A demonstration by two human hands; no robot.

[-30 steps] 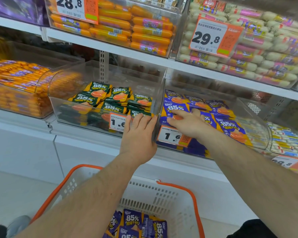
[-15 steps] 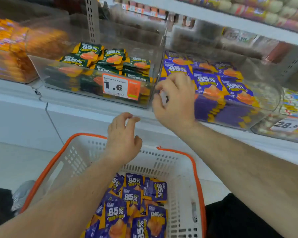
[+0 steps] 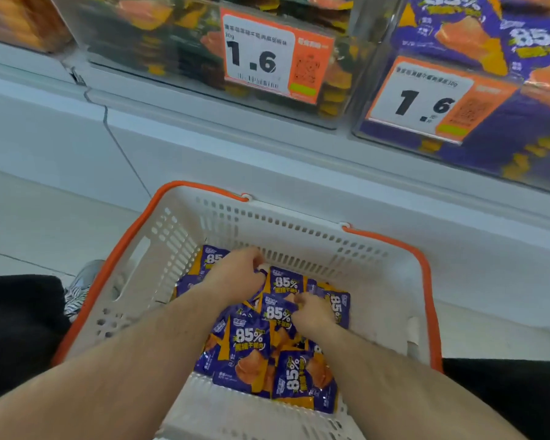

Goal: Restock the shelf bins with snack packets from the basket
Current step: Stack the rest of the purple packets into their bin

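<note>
Left hand point(image 3: 235, 274) down in white orange-rimmed basket point(image 3: 299, 230), fingers curled, pinching purple snack packet point(image 3: 285, 282) at its corner. Right hand point(image 3: 311, 314) beside it, fingers curled gripping another packet point(image 3: 278, 312). Purple-packet shelf bin point(image 3: 521, 147) upper right, price tag point(image 3: 426, 100) reading 1.6.

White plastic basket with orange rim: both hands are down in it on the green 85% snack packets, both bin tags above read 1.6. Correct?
One error: the packets in the white plastic basket with the orange rim are purple 85% snack packets, not green. The head view shows it. The rest holds: left hand and right hand are on them, and both orange-and-white price tags read 1.6.
</note>
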